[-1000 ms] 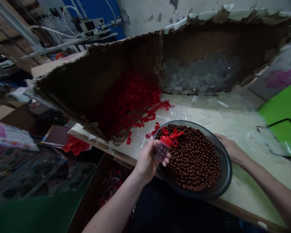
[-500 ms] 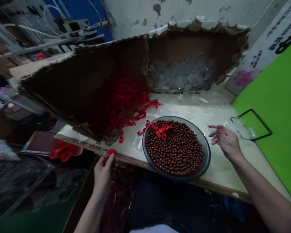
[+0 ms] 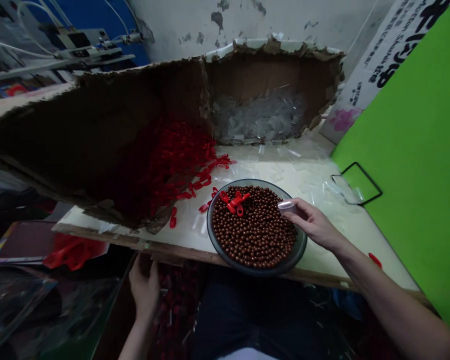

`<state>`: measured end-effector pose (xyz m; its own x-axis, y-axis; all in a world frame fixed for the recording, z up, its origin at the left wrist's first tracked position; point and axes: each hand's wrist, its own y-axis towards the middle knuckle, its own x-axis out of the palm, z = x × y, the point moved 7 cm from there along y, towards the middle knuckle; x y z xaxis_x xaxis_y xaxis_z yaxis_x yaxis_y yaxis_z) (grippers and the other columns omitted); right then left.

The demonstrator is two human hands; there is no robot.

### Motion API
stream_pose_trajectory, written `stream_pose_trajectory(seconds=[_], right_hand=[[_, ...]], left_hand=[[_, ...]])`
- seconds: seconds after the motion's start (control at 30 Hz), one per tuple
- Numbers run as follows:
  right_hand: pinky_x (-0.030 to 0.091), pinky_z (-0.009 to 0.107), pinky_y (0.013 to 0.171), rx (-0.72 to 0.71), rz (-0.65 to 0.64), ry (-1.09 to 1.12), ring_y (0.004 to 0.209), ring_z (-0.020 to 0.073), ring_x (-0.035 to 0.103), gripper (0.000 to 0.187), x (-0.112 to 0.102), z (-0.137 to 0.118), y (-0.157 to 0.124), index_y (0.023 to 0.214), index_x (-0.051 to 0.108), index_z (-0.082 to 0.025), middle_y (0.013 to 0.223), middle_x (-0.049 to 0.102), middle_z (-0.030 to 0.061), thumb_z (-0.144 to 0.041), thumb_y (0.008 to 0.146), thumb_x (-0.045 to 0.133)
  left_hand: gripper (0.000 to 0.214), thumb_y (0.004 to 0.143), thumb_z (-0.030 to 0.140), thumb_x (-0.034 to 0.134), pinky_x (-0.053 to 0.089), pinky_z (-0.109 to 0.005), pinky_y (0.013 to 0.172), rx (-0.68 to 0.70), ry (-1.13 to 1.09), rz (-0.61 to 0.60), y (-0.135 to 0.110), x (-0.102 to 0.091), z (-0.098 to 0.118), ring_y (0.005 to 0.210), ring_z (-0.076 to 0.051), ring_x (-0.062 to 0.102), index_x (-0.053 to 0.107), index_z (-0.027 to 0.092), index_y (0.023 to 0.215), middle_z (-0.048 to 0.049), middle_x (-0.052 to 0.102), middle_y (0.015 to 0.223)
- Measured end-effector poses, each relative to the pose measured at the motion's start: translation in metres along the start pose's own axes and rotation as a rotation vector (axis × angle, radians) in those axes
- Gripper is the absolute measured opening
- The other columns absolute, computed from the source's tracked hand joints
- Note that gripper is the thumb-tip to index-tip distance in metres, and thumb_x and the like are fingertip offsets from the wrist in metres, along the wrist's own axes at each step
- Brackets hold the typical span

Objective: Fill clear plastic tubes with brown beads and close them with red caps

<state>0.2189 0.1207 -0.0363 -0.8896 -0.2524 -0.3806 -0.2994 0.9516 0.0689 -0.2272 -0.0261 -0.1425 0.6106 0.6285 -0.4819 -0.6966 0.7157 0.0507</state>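
Observation:
My right hand (image 3: pixel 310 222) is closed on a small clear plastic tube (image 3: pixel 286 206), holding it over the right side of a grey bowl. Shiny brown beads (image 3: pixel 257 232) fill that bowl (image 3: pixel 302 246), and several red plastic caps (image 3: pixel 235 203) lie on the beads at the far left. Below the table's front edge is my left hand (image 3: pixel 144 282), thumb and fingers apart and no object visible in them. Under it, a box holds many dark red pieces (image 3: pixel 174 305), dim and blurred.
A torn cardboard box (image 3: pixel 93 110) holds a heap of red caps (image 3: pixel 168 160) at left and clear plastic pieces (image 3: pixel 260 117) at right. Loose caps lie on the white table (image 3: pixel 187 225). A green panel (image 3: pixel 408 165) with a black wire handle (image 3: pixel 367 180) stands at right.
My right hand has moved left to the bowl and now holds a clear tube. My left hand has dropped below the table edge, and the red piece it held no longer shows. The view has shifted.

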Motion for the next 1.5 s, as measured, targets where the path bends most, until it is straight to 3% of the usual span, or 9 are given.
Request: stream_pose_trajectory(seconds=[0.1,0.23,0.33,0.5,0.6,0.87,1.1,1.33,1.5], right_hand=[[0.05,0.039,0.086,0.002,0.061,-0.116,0.095,0.0214,0.062,0.03,0.0,-0.001,0.003,0.112,0.061,-0.025,0.106,0.065,0.0054,-0.04,0.086,0.061],[0.053,0.039,0.079,-0.005,0.095,-0.276,0.078,0.0177,0.063,0.041,0.009,-0.006,0.007,0.126,0.052,-0.03,0.106,0.061,0.005,-0.036,0.087,0.059],[0.05,0.043,0.091,-0.118,0.037,-0.451,0.096,0.0216,0.062,0.023,0.021,-0.012,0.011,0.108,0.065,-0.026,0.119,0.053,0.0086,-0.034,0.089,0.055],[0.047,0.044,0.098,-0.213,-0.218,-0.592,0.12,0.0282,0.052,0.033,0.042,0.0,0.013,0.114,0.061,-0.018,0.135,0.045,0.0141,-0.024,0.081,0.063],[0.048,0.039,0.095,-0.289,-0.34,-0.674,0.109,0.0232,0.058,0.027,0.049,-0.001,0.016,0.113,0.059,-0.018,0.121,0.056,0.0125,-0.018,0.087,0.052],[0.043,0.028,0.063,-0.308,-0.392,-1.185,0.076,0.0192,0.059,0.021,0.056,-0.002,0.053,0.089,0.056,-0.016,0.092,0.059,0.0102,-0.004,0.088,0.039],[0.045,0.028,0.075,-0.229,-0.55,-0.707,0.082,0.0174,0.06,0.008,0.09,0.0,0.036,0.091,0.06,-0.017,0.09,0.065,0.0052,-0.013,0.084,0.056],[0.049,0.029,0.073,0.166,-0.417,0.196,0.086,0.0164,0.064,0.026,0.07,0.003,0.028,0.099,0.063,-0.018,0.098,0.068,0.0041,-0.033,0.078,0.068],[0.049,0.025,0.071,0.201,-0.287,0.375,0.088,0.0146,0.065,0.026,0.054,-0.009,0.017,0.099,0.065,-0.021,0.104,0.069,0.0042,-0.033,0.077,0.072]], left_hand=[[0.05,0.081,0.034,0.06,0.045,-0.039,0.096,0.27,-0.004,0.088,-0.012,0.025,0.081,0.109,-0.026,0.056,0.051,0.019,0.128,-0.0114,0.055,0.121],[0.038,0.086,0.022,0.055,0.04,-0.038,0.104,0.599,-0.126,-0.135,-0.044,0.081,0.176,0.12,-0.023,0.049,0.055,0.022,0.125,-0.0102,0.051,0.125],[0.036,0.088,0.019,0.052,0.037,-0.037,0.108,0.674,-0.156,-0.292,-0.062,0.116,0.21,0.121,-0.021,0.048,0.054,0.021,0.124,-0.0105,0.05,0.125],[0.04,0.089,0.017,0.048,0.036,-0.039,0.109,0.634,-0.068,-0.398,-0.066,0.144,0.211,0.124,-0.022,0.044,0.05,0.018,0.129,-0.0122,0.046,0.13],[0.041,0.089,0.017,0.047,0.037,-0.041,0.108,0.607,-0.064,-0.404,-0.063,0.146,0.205,0.124,-0.022,0.045,0.049,0.02,0.129,-0.0112,0.046,0.13],[0.04,0.089,0.017,0.047,0.037,-0.039,0.108,0.574,-0.08,-0.395,-0.063,0.145,0.204,0.123,-0.021,0.046,0.05,0.021,0.129,-0.0105,0.048,0.129],[0.04,0.09,0.018,0.046,0.04,-0.039,0.105,0.555,-0.06,-0.425,-0.063,0.146,0.203,0.121,-0.022,0.048,0.05,0.022,0.129,-0.0098,0.048,0.129],[0.037,0.09,0.016,0.045,0.039,-0.038,0.105,0.565,-0.074,-0.418,-0.063,0.147,0.203,0.118,-0.021,0.05,0.053,0.021,0.126,-0.0097,0.051,0.126],[0.034,0.089,0.016,0.047,0.04,-0.04,0.104,0.565,-0.132,-0.386,-0.06,0.145,0.202,0.116,-0.021,0.051,0.056,0.02,0.122,-0.0103,0.054,0.121]])
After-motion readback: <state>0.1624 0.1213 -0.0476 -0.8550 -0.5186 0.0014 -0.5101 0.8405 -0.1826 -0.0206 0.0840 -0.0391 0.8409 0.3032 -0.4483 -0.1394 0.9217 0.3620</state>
